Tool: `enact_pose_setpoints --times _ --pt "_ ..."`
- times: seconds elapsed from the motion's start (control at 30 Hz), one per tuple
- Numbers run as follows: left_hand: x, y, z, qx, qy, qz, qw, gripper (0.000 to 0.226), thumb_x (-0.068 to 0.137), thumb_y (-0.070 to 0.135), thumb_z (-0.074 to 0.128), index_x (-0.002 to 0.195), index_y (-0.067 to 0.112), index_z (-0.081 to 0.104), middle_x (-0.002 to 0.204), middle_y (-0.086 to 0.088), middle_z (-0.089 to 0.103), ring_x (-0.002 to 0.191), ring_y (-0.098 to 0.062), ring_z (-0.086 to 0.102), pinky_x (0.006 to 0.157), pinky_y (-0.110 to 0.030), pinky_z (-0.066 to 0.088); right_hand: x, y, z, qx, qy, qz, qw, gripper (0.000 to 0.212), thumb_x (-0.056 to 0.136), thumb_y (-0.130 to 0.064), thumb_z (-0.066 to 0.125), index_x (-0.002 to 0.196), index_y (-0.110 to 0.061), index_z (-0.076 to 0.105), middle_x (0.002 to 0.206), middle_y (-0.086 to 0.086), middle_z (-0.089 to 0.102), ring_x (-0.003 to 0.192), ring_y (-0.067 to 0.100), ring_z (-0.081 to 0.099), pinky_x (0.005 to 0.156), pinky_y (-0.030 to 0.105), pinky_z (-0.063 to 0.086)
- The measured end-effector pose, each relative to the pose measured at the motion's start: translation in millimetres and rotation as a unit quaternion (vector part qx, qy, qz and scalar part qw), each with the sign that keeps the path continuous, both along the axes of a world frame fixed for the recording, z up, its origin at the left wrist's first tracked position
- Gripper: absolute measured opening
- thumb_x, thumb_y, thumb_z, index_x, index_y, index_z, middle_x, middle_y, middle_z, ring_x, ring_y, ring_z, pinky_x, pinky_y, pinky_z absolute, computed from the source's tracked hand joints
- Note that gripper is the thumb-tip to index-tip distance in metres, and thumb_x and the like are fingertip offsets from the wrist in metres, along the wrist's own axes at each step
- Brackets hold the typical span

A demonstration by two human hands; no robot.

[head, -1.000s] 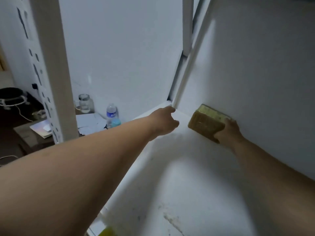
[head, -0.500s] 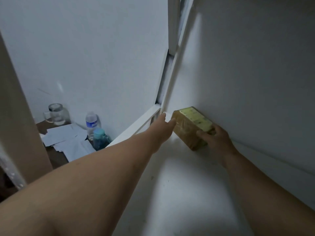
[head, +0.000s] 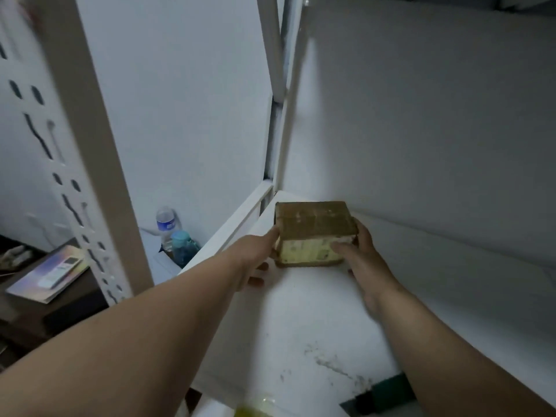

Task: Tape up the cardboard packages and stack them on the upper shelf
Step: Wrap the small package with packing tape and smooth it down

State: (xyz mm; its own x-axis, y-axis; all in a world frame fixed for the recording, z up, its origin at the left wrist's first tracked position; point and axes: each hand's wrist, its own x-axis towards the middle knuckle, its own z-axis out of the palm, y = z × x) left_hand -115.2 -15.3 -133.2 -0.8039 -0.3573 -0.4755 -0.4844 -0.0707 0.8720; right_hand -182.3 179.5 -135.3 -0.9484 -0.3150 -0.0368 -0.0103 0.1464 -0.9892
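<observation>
Shelf (head: 301, 326) taken as landmark; scuffed near edge seen first. Farther in, cardboard package (head: 313, 233) was set in shelf's far-left corner, against back wall. Left hand (head: 255, 263) was laid flat-fingered against package's left side; right hand (head: 361, 260) was wrapped on its right side, fingers over front face. Package judged light, stiff-walled, small enough for one hand; taped faces probably slick. Hold best taken on opposite side faces, near the bottom edges. Beyond shelf's left edge, bottles (head: 173, 233) were seen on table (head: 36, 308).

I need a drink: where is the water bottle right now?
In the head view, the water bottle stands low at left, below the shelf, against the wall just behind a blue-capped bottle.
</observation>
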Motion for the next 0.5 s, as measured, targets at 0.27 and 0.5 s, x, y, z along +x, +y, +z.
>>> enact_pose_setpoints --times 0.27,0.5 --pt "58.7 -20.8 0.0 0.075 0.021 0.028 0.997 0.061 0.093 0.069 0.042 0.118 0.015 0.055 0.099 -0.008 0.07 0.09 -0.025 0.07 0.081 -0.042 0.057 69.0 -3.7 -5.1 -0.055 -0.054 -0.112 0.991 0.014 0.1 -0.03 0.055 0.101 -0.015 0.055 0.102 0.009 0.065 0.093 0.025 0.064 0.084 0.039 0.051" --pt "89.1 -23.1 16.7 0.171 0.098 0.017 0.98 0.039 0.102 0.053 0.04 0.112 0.021 0.061 0.117 0.0 0.067 0.113 -0.019 0.061 0.092 -0.048 0.05 128.9 18.2 5.5 -0.107 -0.053 -0.11 0.987 0.033 0.085 0.013 0.045 0.102 -0.009 0.063 0.105 0.011 0.068 0.108 0.026 0.06 0.091 0.035 0.047"
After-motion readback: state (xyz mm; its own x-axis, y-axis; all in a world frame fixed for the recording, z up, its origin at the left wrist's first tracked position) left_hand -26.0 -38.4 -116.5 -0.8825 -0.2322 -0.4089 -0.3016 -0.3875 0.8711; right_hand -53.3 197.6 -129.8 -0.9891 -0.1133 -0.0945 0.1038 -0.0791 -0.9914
